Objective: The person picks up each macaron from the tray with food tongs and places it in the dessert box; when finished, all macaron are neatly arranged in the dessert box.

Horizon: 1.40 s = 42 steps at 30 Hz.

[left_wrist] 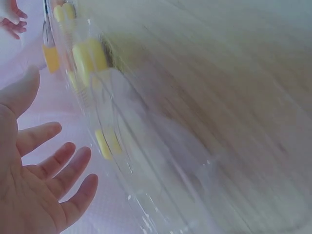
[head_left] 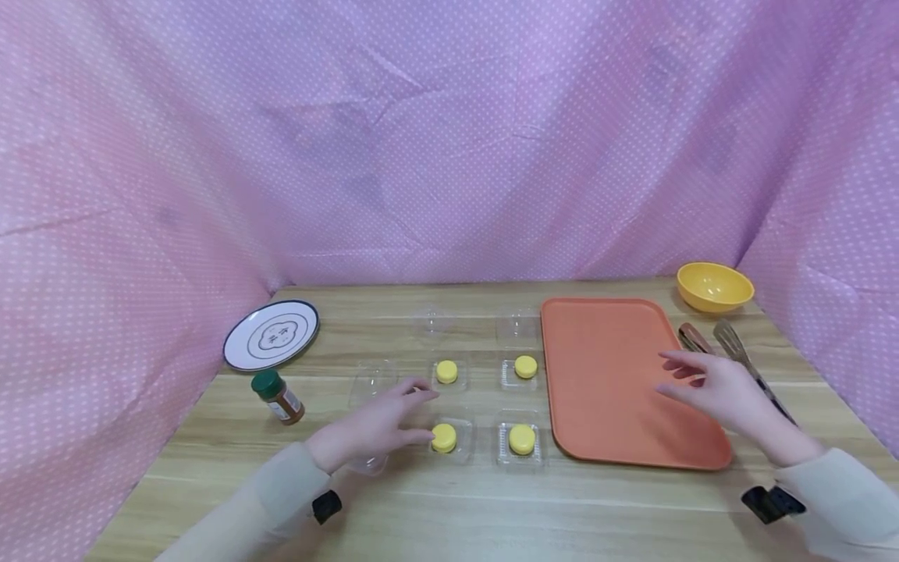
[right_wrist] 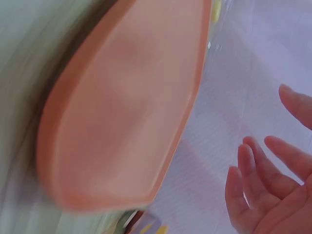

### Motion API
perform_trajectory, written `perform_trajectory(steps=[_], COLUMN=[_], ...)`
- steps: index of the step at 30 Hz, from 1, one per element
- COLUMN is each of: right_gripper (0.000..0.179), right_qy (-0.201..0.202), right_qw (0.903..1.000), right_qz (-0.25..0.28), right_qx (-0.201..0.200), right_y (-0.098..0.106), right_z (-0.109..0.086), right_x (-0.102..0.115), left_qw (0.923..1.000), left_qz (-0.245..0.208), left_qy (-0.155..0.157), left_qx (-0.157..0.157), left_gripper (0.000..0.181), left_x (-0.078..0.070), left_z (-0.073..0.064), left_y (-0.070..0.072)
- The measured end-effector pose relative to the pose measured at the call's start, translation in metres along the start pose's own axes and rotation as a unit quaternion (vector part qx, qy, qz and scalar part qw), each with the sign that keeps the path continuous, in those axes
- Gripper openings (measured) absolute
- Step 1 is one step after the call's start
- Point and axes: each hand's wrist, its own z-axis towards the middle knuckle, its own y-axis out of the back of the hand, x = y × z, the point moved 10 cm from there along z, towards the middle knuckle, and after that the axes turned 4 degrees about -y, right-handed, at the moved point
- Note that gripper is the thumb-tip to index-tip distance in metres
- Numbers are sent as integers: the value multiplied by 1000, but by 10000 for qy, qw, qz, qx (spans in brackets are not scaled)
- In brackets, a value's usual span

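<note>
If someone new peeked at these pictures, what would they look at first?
Probably the big orange tray, lying on the right side of the wooden table, with the right hand above it. Next might come four round yellow things in clear plastic containers, left of the tray, with the left hand near the front left one. Behind everything hangs a pinkish-purple dotted cloth.

Jar label point(head_left: 286, 404): left of tray point(head_left: 604, 390), unreadable.
Brown utensil point(head_left: 694, 339): right of tray, partly behind right grip point(head_left: 716, 390).
Table point(right_wrist: 19, 73), right wrist: blurred beside tray.
</note>
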Motion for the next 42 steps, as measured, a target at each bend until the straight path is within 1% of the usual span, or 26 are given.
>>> perform_trajectory(steps=[4, 8, 11, 12, 14, 18, 22, 25, 29, 35, 42], right_gripper=[45, 44, 44, 44, 44, 46, 48, 49, 49, 51, 52], right_qy=[462, 952, 1054, 1092, 1090, 982, 853, 864, 957, 967, 868], right_qw=[9989, 9951, 9941, 9937, 9936, 9944, 9944, 9934, 9921, 9905, 9894], right_qz=[105, 245, 251, 254, 254, 281, 377, 467, 492, 622, 653], right_qx=[-19, -76, 43, 65, 158, 277, 494, 584, 639, 758, 965], right_y=[-12, -22, -30, -32, -37, -46, -56, -62, -68, -77, -88], right_z=[-1, -2, -1, 0, 0, 1, 3, 3, 3, 3, 2], right_x=[24, 47, 57, 61, 65, 73, 78, 82, 87, 91, 94], left_qw=[9994, 9990, 9985, 9984, 9980, 9976, 9963, 9951, 9939, 9951, 9957], left_qz=[220, 296, 337, 340, 354, 403, 577, 659, 801, 755, 767], left_qy=[-58, 20, 10, 57, 79, 245, 212, 125, 47, 94, 128], left_qx=[-249, -344, -437, -459, -521, -499, -599, -724, -758, -633, -497], left_gripper=[55, 49, 44, 43, 41, 41, 40, 41, 46, 50, 56], left_x=[3, 8, 10, 11, 13, 19, 20, 19, 16, 17, 20], left_z=[-8, -20, -28, -31, -36, -44, -53, -59, -68, -76, -82], left_y=[7, 10, 13, 13, 15, 14, 14, 16, 16, 9, 2])
